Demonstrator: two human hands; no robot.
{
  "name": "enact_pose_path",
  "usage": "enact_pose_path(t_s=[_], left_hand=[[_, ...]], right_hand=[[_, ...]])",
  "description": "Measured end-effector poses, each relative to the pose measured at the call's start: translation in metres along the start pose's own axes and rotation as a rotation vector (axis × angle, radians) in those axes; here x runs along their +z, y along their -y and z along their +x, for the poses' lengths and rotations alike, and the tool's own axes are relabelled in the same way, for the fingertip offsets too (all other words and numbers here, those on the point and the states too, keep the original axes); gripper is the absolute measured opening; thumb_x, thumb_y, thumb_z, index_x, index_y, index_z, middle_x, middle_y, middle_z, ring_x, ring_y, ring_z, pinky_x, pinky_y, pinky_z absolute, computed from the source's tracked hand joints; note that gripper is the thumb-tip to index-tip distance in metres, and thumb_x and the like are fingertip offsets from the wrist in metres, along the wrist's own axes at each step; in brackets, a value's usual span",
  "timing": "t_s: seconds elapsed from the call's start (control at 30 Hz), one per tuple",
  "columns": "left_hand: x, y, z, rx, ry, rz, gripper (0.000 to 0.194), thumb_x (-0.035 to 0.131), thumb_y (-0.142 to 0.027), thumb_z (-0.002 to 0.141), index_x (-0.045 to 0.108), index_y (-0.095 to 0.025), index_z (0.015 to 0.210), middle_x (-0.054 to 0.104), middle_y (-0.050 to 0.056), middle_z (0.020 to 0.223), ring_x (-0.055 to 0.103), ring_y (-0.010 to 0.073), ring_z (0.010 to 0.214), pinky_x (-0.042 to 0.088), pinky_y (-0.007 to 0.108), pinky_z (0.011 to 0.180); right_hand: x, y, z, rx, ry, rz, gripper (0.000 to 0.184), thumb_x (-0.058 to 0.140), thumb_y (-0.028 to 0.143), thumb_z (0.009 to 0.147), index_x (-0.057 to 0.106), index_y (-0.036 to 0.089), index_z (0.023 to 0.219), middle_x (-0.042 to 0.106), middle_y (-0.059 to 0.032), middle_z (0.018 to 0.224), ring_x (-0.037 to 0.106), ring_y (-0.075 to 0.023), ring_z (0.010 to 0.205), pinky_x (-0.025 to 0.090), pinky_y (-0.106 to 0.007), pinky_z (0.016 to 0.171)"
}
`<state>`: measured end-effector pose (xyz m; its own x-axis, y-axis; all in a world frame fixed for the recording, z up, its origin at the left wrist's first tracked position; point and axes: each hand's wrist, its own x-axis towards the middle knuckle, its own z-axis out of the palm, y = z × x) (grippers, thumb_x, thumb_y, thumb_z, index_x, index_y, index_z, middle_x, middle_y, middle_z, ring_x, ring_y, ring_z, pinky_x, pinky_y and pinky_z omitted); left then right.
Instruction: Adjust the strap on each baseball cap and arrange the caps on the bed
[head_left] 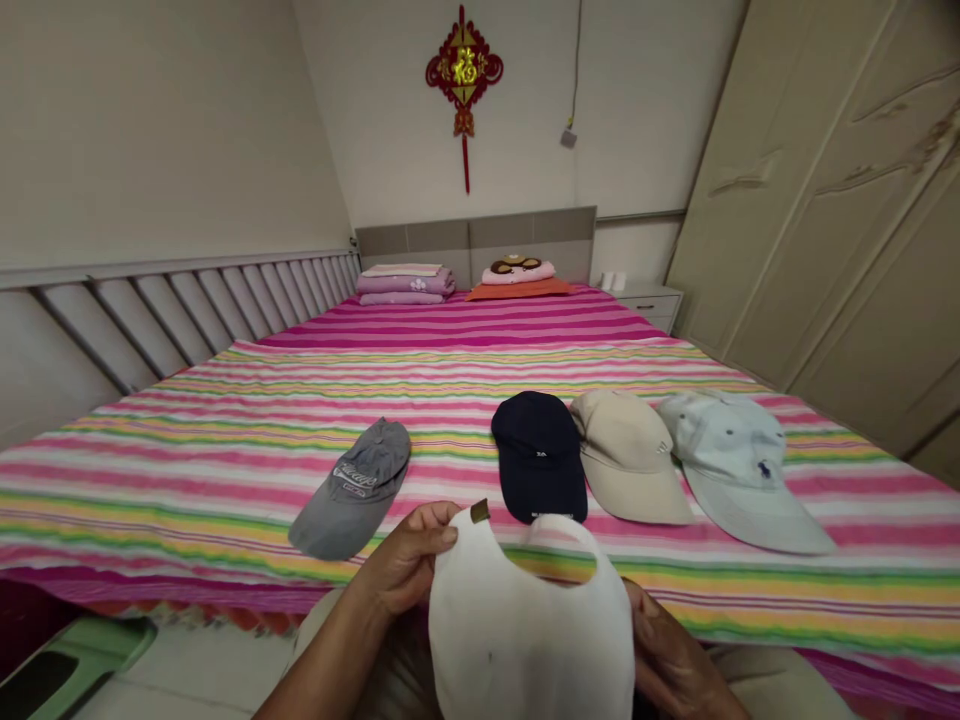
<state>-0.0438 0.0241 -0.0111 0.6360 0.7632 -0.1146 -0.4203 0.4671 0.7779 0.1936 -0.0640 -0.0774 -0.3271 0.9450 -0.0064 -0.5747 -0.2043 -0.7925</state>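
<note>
One arch-cut wht cap w/ brassy clasp: L hand pinching edge, R hand gripping opp side.

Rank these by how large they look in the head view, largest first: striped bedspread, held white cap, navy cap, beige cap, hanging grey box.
1. Striped bedspread
2. Held white cap, helped by its nearness to the camera
3. Navy cap and beige cap: too alike to rank
4. Hanging grey box
</note>
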Motion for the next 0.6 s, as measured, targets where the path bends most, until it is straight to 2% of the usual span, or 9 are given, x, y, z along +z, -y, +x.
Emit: enact_pose_path(t_s=[0.13, 0.27, 0.4, 0.5, 0.6], left_hand=[[0.007, 0.002, 0.003, -0.057, -0.126, 0.071, 0.017, 0.073, -0.02, 0.056, 0.059, -0.01, 0.057, 0.058, 0.0, 0.047, 0.049, 0.0064, 0.04, 0.038, 0.018, 0.044], [0.014, 0.001, 0.001, -0.051, -0.188, 0.157, 0.022, 0.075, -0.025, 0.054, 0.058, -0.011, 0.058, 0.058, 0.0, 0.047, 0.048, 0.0067, 0.038, 0.035, 0.018, 0.041], [0.02, -0.002, -0.004, -0.045, -0.173, 0.23, 0.025, 0.076, -0.027, 0.052, 0.059, -0.011, 0.061, 0.061, 0.002, 0.051, 0.05, 0.0082, 0.04, 0.035, 0.019, 0.04], [0.021, -0.004, -0.007, -0.036, -0.148, 0.281, 0.025, 0.075, -0.029, 0.054, 0.06, -0.011, 0.063, 0.061, 0.002, 0.052, 0.05, 0.008, 0.041, 0.035, 0.019, 0.041], [0.021, -0.006, -0.008, -0.017, -0.13, 0.315, 0.022, 0.072, -0.028, 0.06, 0.059, -0.012, 0.066, 0.06, 0.0, 0.055, 0.048, 0.0056, 0.043, 0.033, 0.017, 0.042]], right_hand=[[0.01, 0.014, 0.003, -0.024, -0.041, -0.006, 0.032, 0.068, 0.047, 0.062, 0.065, 0.015, 0.067, 0.061, -0.0047, 0.059, 0.054, -0.0132, 0.051, 0.039, -0.022, 0.049], [0.021, 0.03, 0.01, 0.005, 0.012, -0.107, 0.037, 0.067, 0.048, 0.062, 0.06, 0.012, 0.065, 0.055, -0.0015, 0.054, 0.044, -0.0079, 0.044, 0.03, -0.019, 0.042], [0.038, 0.042, 0.018, -0.054, 0.018, -0.237, 0.04, 0.061, 0.052, 0.069, 0.058, 0.012, 0.07, 0.055, -0.0016, 0.05, 0.042, -0.0081, 0.044, 0.03, -0.02, 0.044], [0.051, 0.049, 0.023, -0.07, -0.015, -0.273, 0.033, 0.055, 0.046, 0.076, 0.056, 0.014, 0.074, 0.053, 0.0016, 0.045, 0.041, -0.0077, 0.038, 0.031, -0.02, 0.042], [0.06, 0.057, 0.027, -0.083, -0.057, -0.358, 0.026, 0.057, 0.04, 0.076, 0.055, 0.015, 0.072, 0.054, 0.0026, 0.054, 0.043, -0.0063, 0.039, 0.033, -0.019, 0.041]])
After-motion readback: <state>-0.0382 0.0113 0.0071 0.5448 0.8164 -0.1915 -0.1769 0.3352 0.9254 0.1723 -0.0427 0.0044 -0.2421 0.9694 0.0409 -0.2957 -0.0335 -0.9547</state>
